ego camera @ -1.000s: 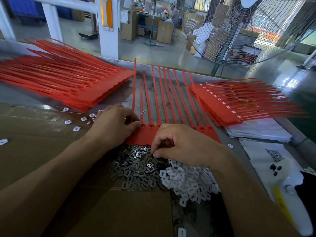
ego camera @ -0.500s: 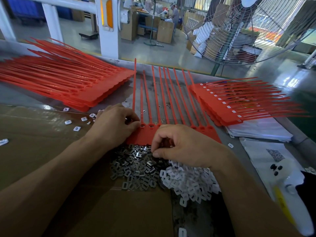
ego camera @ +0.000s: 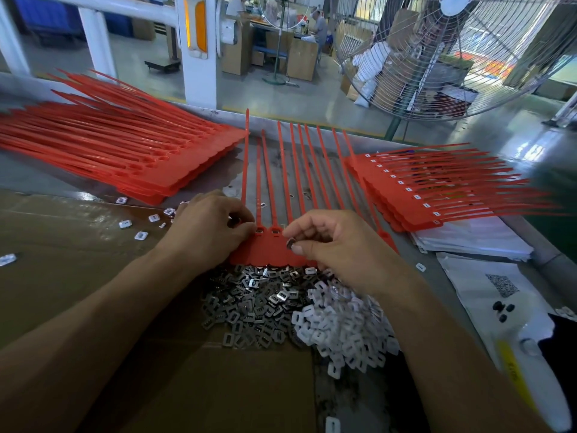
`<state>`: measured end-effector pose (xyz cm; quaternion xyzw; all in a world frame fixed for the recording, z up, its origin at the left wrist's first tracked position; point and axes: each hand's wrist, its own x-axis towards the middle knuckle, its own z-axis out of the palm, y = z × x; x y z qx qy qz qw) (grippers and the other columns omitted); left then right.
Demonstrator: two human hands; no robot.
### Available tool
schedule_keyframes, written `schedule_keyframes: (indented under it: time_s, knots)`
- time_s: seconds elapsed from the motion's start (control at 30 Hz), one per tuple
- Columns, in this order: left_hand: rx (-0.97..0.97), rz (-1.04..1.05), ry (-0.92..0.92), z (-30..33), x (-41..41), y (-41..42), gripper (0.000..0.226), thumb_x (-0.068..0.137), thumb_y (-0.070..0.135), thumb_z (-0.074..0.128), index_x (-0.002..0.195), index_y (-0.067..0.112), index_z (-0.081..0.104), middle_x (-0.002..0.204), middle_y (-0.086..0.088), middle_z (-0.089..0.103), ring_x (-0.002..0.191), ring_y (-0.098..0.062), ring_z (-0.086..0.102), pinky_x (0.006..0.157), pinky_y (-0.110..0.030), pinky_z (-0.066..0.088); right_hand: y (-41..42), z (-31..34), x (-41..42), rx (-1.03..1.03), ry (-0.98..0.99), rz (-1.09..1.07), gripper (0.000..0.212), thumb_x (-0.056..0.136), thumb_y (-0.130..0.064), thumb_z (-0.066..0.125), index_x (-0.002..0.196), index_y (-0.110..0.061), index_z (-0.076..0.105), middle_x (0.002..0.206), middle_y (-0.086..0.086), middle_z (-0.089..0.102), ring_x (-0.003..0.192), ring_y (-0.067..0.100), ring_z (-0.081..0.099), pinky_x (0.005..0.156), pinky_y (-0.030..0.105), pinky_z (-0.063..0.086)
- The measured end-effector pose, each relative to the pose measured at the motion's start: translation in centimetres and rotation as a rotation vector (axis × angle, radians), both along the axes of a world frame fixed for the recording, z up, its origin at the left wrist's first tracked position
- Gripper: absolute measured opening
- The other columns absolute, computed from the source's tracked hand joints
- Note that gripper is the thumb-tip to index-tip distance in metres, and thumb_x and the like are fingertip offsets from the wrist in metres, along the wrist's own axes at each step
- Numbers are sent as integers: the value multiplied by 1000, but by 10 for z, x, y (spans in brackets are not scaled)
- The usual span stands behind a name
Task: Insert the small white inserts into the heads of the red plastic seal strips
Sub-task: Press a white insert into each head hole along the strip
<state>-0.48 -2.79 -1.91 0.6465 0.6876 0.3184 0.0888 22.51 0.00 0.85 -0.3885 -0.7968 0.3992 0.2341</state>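
Red seal strips (ego camera: pixel 274 245) pressed by left hand (ego camera: pixel 209 229); right hand (ego camera: pixel 337 242) fingers pinch 1 insert (ego camera: pixel 291 244).

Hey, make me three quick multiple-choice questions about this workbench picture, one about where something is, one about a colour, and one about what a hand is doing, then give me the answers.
1. Where does the pile of white inserts lie relative to the pile of grey metal clips?
A. to its right
B. to its left
C. beyond it, against the fan

2. What colour are the seal strips under the hands?
A. blue
B. red
C. yellow

3. What is the right hand doing?
A. lying flat and open on the cardboard
B. gripping the white bottle
C. pinching a small piece in its fingertips over the strip heads

Answers:
1 A, the white heap sits right of the grey one, under the right wrist.
2 B, heads and tails are all red.
3 C, a small piece shows between thumb and fingertips, while the left hand holds the strip heads.
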Motion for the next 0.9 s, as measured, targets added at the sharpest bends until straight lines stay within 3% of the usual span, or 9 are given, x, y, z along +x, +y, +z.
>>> schedule_keyframes:
  time_s: [0.13, 0.43, 0.67, 0.8, 0.9]
  knots:
    - [-11, 6, -7, 1, -2, 0, 7, 86, 43, 72, 92, 39, 74, 96, 7, 59, 97, -20, 58, 96, -48, 46, -1, 0, 1, -8, -11, 16, 22, 91, -12, 78, 97, -33, 77, 91, -6, 75, 83, 8, 71, 67, 13, 50]
    - [-22, 11, -8, 3, -5, 0, 10, 87, 43, 73, 93, 36, 76, 97, 8, 59, 95, -17, 58, 94, -46, 48, -1, -4, -1, 1, 17, 79, 14, 87, -19, 83, 93, -30, 76, 87, -8, 76, 78, 2, 70, 65, 12, 50]
    - [-33, 16, -25, 2, -5, 1, 6, 86, 44, 73, 90, 39, 74, 98, 7, 60, 97, -19, 58, 95, -47, 48, 0, -3, 0, 82, -11, 76, 10, 96, -23, 73, 90, -31, 74, 80, -11, 75, 69, 0, 67, 62, 12, 49]
    - [-40, 14, -26, 2, -6, 2, 6, 86, 44, 73, 90, 40, 73, 99, 6, 60, 97, -19, 59, 95, -47, 48, 5, -3, 3, 52, 14, -24, 12, 98, -19, 69, 91, -28, 73, 84, -7, 76, 63, 1, 63, 55, 15, 47]
    - [-41, 12, -25, 1, -6, 2, 7, 87, 44, 73, 91, 40, 73, 99, 7, 60, 97, -19, 58, 96, -47, 47, 16, -1, 16, 37, 20, -225, 13, 98, -18, 67, 89, -24, 73, 82, -8, 77, 58, 1, 61, 52, 21, 45]
